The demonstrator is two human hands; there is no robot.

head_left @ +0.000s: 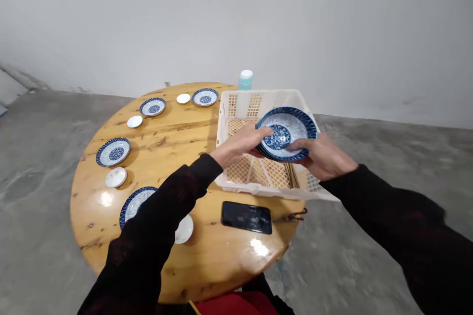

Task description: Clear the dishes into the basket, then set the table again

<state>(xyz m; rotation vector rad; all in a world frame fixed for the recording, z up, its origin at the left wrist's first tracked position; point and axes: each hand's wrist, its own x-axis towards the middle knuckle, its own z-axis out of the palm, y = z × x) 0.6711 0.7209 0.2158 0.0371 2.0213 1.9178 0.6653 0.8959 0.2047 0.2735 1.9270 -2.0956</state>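
- The stack of blue-and-white plates (pixel 290 120) was right of centre in the frame, raised above the crate and touching both my hands; being round, it had no long axis to line up, and its upper face tilted toward me.
- My left fingers (pixel 264 132) pinched its left rim, the thumb lying over the inner pattern; my right fingers (pixel 302 144) gripped the lower right rim the same way, so neither hand was nearer.
- I could not count the plates, since only a few dark edges showed at the lower left, and my fingertips underneath were hidden.
- Below it, the white crate (pixel 277 92) stood at the right side of the surface (pixel 173 145); the stack and my hands hid part of its inside, and thin sticks (pixel 291 175) showed only partly at its lower right.
- Four laid-out plates (pixel 113 152) and four small white dishes (pixel 116 177) curved along the left of the frame; my left sleeve (pixel 162 221) covered part of the nearest pair.
- A dark phone (pixel 247 217) lay below the crate, beside a small corded item (pixel 297 215) too blurred to name.
- The bottle (pixel 246 78) stood beyond the crate, its lower part screened by the crate's wall.
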